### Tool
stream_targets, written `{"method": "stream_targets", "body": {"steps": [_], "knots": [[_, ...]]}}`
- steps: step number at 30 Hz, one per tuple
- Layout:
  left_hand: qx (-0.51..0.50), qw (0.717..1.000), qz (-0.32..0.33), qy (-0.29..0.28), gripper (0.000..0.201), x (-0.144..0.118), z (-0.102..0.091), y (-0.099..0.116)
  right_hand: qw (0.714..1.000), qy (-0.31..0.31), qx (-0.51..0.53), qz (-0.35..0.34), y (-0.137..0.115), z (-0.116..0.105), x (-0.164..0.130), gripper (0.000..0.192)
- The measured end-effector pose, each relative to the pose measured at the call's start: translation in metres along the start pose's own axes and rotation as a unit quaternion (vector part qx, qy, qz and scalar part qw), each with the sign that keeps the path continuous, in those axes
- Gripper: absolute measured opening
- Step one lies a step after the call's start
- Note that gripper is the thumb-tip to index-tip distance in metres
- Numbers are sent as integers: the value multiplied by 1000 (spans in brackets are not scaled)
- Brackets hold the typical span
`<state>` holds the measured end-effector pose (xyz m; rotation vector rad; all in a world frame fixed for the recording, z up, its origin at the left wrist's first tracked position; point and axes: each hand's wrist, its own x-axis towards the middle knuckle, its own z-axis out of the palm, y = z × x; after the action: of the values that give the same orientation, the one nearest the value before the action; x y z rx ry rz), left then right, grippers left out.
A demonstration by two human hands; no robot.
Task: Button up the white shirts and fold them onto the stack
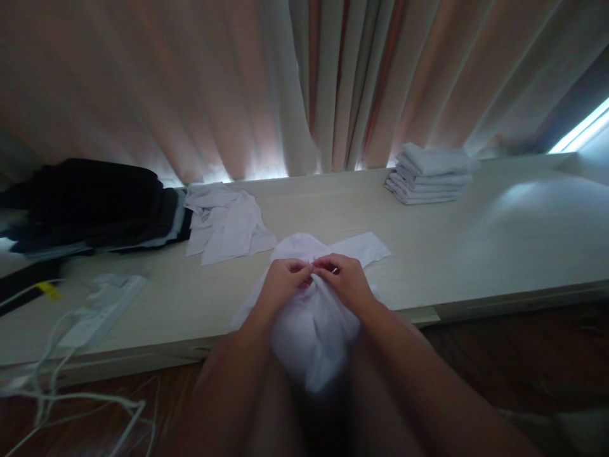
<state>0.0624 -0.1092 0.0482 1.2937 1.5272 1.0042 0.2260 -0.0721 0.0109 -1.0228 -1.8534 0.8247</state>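
Observation:
A white shirt (pixel 314 330) lies partly on the pale wooden ledge (pixel 333 203) and hangs over its front edge towards my lap. One sleeve spreads to the right on the ledge. My left hand (pixel 289 276) pinches the cloth near the middle of the shirt. Close against it, my right hand (pixel 339 273) pinches the same spot, with the fingertips of both hands almost touching. Whatever small part lies between the fingertips is too small to make out. Below the hands the fabric falls in folds.
A neat stack of folded white clothes (pixel 431 174) stands at the back right. Crumpled white garments (pixel 228 222) lie left of centre, beside a pile of dark clothes (pixel 95 203). A white power strip (pixel 104 311) with cables sits front left. Curtains (pixel 190 89) hang behind.

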Motion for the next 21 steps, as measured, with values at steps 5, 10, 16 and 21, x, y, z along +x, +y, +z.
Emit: {"method": "stream_targets", "body": {"steps": [5,10,16,21], "knots": [[78,996,37,18,31,3,0,-2,1000,11,-3,4,0,1,2,8],[146,986,76,36,28,6,2,-9,995,29,69,61,2,6,1,8],[152,981,103,62,24,7,6,-14,980,30,165,110,2,8,2,10],[63,994,84,43,23,5,3,-8,958,21,249,141,1,5,3,16]]}}
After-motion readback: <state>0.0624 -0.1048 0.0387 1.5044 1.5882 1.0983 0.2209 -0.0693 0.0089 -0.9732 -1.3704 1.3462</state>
